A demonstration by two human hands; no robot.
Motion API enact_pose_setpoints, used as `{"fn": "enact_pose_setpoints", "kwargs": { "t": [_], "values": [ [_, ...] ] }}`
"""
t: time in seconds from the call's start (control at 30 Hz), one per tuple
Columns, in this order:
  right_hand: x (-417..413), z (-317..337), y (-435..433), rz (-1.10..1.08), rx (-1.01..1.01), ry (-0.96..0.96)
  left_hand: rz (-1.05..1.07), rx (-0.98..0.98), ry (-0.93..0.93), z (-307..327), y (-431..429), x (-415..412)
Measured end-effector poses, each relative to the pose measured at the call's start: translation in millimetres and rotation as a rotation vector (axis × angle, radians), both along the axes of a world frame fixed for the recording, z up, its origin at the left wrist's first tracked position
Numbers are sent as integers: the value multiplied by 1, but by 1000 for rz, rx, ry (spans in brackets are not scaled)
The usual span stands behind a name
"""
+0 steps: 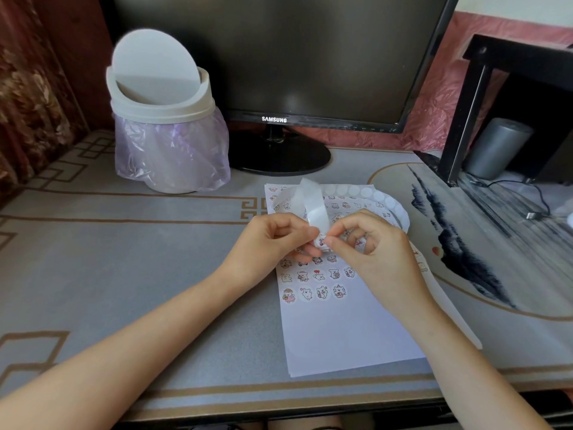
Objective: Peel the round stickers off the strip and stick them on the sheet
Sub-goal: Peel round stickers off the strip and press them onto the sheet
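Two bare hands meet over the sheet [341, 336], above its middle. Left hand [273, 240]: fingers curled, thumb and fingertips pinching the lower end of the strip [314, 203]. Right hand [375, 252]: thumb and forefinger pinched narrow on a cartoon sticker [322, 240] at that same strip end, other fingers loosely curled. Whether the sticker is already lifted off the backing, cannot tell.

Strip loops up and away from both hands, then curves round beyond the right hand and down its far side. That stretch shows blank round spots [366, 192].

Sheet is white and lies flat under both hands on the grey patterned desk mat [124, 243]. Rows of round cartoon stickers [322, 291] sit on it beyond, under and just short of the hands; the part nearest the wrists is bare. Sticker pictures too small to read.

Beyond the hands: dark monitor [279, 51], white "SAMSUNG" lettering [274, 119] on its lower bezel. Beyond the left hand and off to its left: white swing-lid bin [164, 119] with a pale purple bag [173, 156]. Far right of the right hand: grey cylinder speaker [496, 147] under a black frame, and a dark cable [533, 209] on the mat.
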State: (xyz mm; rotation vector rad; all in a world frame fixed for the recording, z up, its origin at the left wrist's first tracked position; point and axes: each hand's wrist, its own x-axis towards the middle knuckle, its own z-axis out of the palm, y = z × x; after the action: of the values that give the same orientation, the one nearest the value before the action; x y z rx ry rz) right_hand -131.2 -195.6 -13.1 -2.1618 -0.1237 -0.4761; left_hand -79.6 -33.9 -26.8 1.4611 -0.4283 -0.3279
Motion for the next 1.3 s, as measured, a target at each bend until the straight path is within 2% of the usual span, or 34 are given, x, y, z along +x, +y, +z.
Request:
{"fn": "enact_pose_setpoints", "kwargs": {
  "t": [0.2,0.4,0.5,0.7,0.8,0.9,1.3],
  "values": [
    [-4,-1,-2,-6,-154,-85,4,4,-4,0,0,0],
    [-11,4,0,30,-147,-111,19,-26,36,1,0,0],
    [-15,9,-2,34,-42,-31,46,-27,48,0,1,2],
    [-22,16,-20,57,283,319,54,1,53,-2,0,3],
    [-26,10,-26,36,278,437,37,20,50,-3,-1,3],
    [-27,5,-28,15,274,472,29,41,43,-3,0,2],
    [-27,-1,-30,2,221,469,15,69,49,-1,1,1]
  ]
}}
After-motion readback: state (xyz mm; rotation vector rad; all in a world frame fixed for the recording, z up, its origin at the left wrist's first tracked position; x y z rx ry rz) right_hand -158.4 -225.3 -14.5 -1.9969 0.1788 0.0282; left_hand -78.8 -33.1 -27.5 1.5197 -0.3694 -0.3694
